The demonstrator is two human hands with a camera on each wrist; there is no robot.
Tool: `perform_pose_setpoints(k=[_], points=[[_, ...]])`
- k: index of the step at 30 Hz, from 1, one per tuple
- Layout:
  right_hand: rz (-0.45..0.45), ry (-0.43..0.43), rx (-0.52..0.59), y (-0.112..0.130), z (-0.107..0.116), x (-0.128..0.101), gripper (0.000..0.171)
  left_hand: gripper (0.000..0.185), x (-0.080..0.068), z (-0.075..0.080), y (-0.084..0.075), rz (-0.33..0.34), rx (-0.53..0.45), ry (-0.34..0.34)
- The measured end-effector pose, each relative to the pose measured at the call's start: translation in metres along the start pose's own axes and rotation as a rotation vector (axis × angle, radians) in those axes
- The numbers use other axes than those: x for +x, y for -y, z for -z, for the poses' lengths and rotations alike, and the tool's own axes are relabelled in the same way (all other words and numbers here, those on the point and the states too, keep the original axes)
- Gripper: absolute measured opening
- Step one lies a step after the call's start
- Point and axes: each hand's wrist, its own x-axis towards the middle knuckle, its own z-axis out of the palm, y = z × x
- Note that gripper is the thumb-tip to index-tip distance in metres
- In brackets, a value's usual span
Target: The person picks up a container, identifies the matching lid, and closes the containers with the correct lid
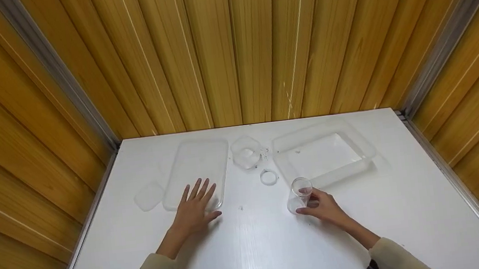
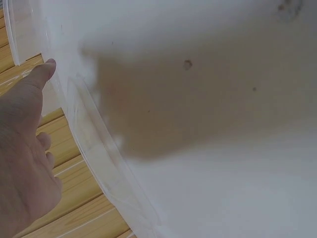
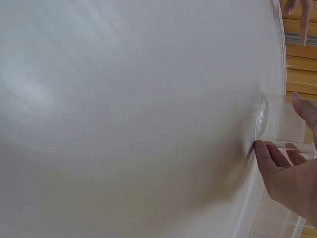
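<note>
My right hand (image 1: 323, 208) grips a clear round cup (image 1: 297, 202) from its right side, with thumb and fingers on its wall. In the right wrist view the cup (image 3: 282, 119) stands with its base at the white tabletop. Over the near right part of a large translucent lid (image 1: 200, 164), my left hand (image 1: 192, 212) is spread, palm down, fingers straight and thumb pointing right. The left wrist view shows this hand (image 2: 25, 144) at the side, with the lid's raised edge (image 2: 106, 158) beside it.
A large clear rectangular box (image 1: 362, 165) stands open behind the cup. Between lid and box are a small clear container (image 1: 242, 161) and a clear ring (image 1: 263, 179). A small square lid (image 1: 148, 196) lies at far left. Wood-patterned walls (image 1: 234, 49) surround the table.
</note>
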Motion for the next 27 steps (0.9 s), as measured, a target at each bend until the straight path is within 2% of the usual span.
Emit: perform_pose_setpoints(k=[12,15,22,25,27], points=[[-0.003,-0.027,0.017,0.005,0.001,0.001,0.061,0.08,0.007,-0.001,-0.005,0.01,0.003,0.041],[-0.019,-0.03,0.01,0.001,-0.001,0.002,0.064,0.08,0.009,-0.002,-0.007,0.003,0.003,0.032],[-0.046,-0.034,0.005,0.005,-0.008,0.002,0.071,0.078,0.021,-0.003,-0.019,-0.016,0.031,0.038],[-0.048,-0.046,-0.003,0.007,-0.012,0.004,0.07,0.075,0.033,-0.002,-0.029,-0.005,-0.02,0.043],[-0.05,-0.066,-0.013,0.008,-0.015,0.006,0.067,0.072,0.043,-0.004,-0.037,0.003,-0.107,0.034]])
